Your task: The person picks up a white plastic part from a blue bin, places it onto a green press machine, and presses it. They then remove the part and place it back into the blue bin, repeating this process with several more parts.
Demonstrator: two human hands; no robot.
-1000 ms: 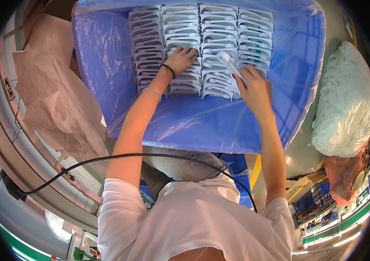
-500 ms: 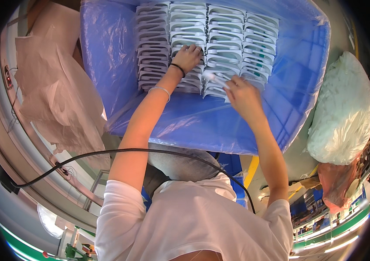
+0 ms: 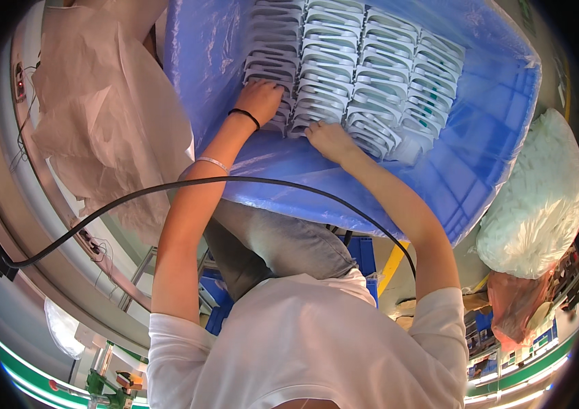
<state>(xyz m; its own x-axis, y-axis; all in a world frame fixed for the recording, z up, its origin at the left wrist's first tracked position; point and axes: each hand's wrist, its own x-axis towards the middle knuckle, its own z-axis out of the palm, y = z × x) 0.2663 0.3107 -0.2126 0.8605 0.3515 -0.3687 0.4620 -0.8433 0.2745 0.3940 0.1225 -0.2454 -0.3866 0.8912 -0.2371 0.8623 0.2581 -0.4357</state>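
Observation:
Thin white curved plastic parts (image 3: 330,51) stand in several close columns inside a blue bin (image 3: 480,136) lined with clear plastic film. My left hand (image 3: 262,101) lies at the near part of the leftmost column, its fingers bent over the parts there; the fingertips are partly hidden. At the near end of the adjoining column, my right hand (image 3: 330,141) has its fingers closed at the edge of a white part. Parts at the near end of the third column (image 3: 374,136) lean at an angle.
Brown paper (image 3: 109,116) hangs along the bin's left side. A black cable (image 3: 289,183) arcs across my forearms. A bulging pale plastic bag (image 3: 535,198) sits to the right, above a reddish bag (image 3: 518,307). Metal rails run along the far left.
My left hand has gone from the second column to the leftmost one. My right hand has moved left from the third column, where it held a blurred white part, to the second. The view has shifted.

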